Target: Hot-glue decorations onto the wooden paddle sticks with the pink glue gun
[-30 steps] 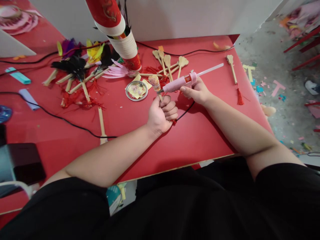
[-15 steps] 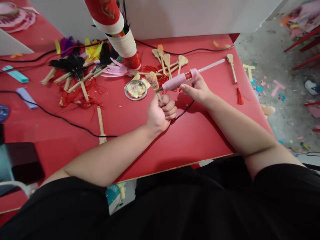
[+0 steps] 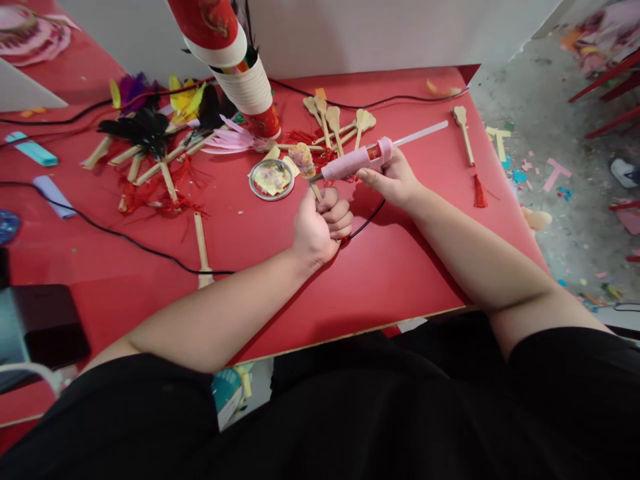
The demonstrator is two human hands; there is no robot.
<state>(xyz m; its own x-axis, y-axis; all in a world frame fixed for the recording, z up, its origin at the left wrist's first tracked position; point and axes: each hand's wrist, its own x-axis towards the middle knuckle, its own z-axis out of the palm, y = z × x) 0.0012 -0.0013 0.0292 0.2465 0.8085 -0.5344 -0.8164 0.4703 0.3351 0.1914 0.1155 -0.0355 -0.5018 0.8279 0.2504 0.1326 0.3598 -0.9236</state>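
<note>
My left hand (image 3: 325, 223) is closed around the handle of a wooden stick (image 3: 301, 160), which stands up with its wide head coated in yellowish, glittery bits. A pink glue gun (image 3: 350, 162) is in my right hand (image 3: 393, 177), a clear glue stick (image 3: 423, 133) poking out of its back. Its metal nozzle meets or nearly meets the stick just below the coated head; I cannot tell if they touch. Just left of my hands lies a round, shallow dish (image 3: 271, 179) with yellow and pinkish scraps.
Bare wooden sticks (image 3: 334, 123) lie behind the glue gun, and one with a red tassel (image 3: 465, 137) is at the right. Stacked paper cups (image 3: 245, 87) stand at the back. Feather-topped sticks (image 3: 143, 133) are piled left. Black cables cross the red table (image 3: 400, 267).
The stick's coated head and the glue gun have shifted very slightly left. Both hands keep their grip.
</note>
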